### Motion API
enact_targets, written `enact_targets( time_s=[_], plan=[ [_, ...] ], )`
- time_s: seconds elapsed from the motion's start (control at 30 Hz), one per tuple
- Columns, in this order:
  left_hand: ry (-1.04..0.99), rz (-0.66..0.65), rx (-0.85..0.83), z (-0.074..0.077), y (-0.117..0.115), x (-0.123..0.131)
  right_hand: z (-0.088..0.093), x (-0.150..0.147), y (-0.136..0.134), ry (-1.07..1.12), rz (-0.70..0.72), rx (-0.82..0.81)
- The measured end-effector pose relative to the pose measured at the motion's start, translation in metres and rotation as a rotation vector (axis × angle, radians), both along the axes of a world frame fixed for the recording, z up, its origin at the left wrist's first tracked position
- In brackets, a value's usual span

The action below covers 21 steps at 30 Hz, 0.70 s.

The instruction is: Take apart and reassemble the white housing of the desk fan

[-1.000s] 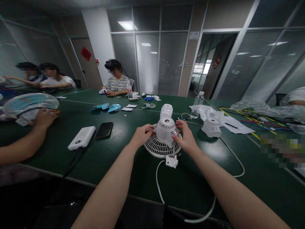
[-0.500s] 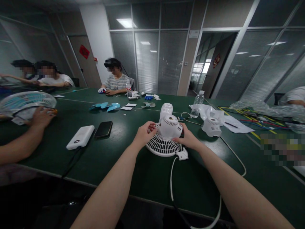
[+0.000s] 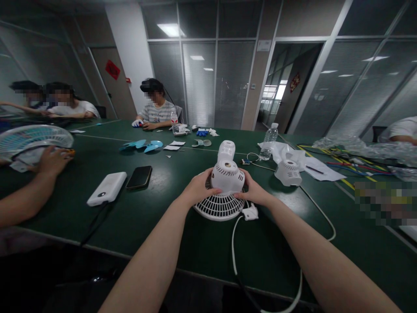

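Observation:
A white fan motor housing (image 3: 227,180) with slotted vents sits over a round white fan grille (image 3: 219,208) on the table in front of me. My left hand (image 3: 199,188) is closed around the housing's left side, thumb pressed low on its front. On the opposite side my right hand (image 3: 254,191) grips the housing, its thumb near the lower edge. Fingers behind the housing are partly hidden. Just beyond stands another white vented piece (image 3: 227,150), overlapped by the housing. A small white cable block (image 3: 250,212) lies by the grille's right edge, with a pale cable running toward me.
To the right are a white vented housing (image 3: 288,173), a plastic bottle (image 3: 269,141) and a paper sheet (image 3: 325,169). On the left lie a phone (image 3: 139,177), a white power bank (image 3: 107,189) and blue fan blades (image 3: 153,146). A co-worker's hand (image 3: 52,161) holds another fan.
The housing and grille have shifted slightly left and toward me. My left thumb has come round onto the housing's front, and both hands now clasp its sides.

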<state>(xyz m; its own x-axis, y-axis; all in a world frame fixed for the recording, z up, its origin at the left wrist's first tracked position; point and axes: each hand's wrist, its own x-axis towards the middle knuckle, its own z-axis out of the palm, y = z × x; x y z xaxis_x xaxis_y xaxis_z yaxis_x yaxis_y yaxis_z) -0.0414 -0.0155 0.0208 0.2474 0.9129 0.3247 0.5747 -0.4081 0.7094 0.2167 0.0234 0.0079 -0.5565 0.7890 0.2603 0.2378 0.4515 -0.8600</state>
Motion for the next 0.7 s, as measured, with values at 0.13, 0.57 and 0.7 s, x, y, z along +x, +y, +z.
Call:
enact_targets(
  time_s=[0.13,0.57,0.7],
  plan=[
    [0.033,0.017,0.017,0.001,0.001,0.0,0.002,-0.003,-0.002,0.027,-0.004,-0.012],
    [-0.483,0.241,0.301,-0.026,0.029,-0.014,0.014,-0.008,-0.007,-0.141,-0.195,-0.056],
    [-0.598,0.568,0.162,-0.04,0.045,-0.03,0.018,-0.018,-0.017,-0.205,-0.286,-0.03]
  ],
)
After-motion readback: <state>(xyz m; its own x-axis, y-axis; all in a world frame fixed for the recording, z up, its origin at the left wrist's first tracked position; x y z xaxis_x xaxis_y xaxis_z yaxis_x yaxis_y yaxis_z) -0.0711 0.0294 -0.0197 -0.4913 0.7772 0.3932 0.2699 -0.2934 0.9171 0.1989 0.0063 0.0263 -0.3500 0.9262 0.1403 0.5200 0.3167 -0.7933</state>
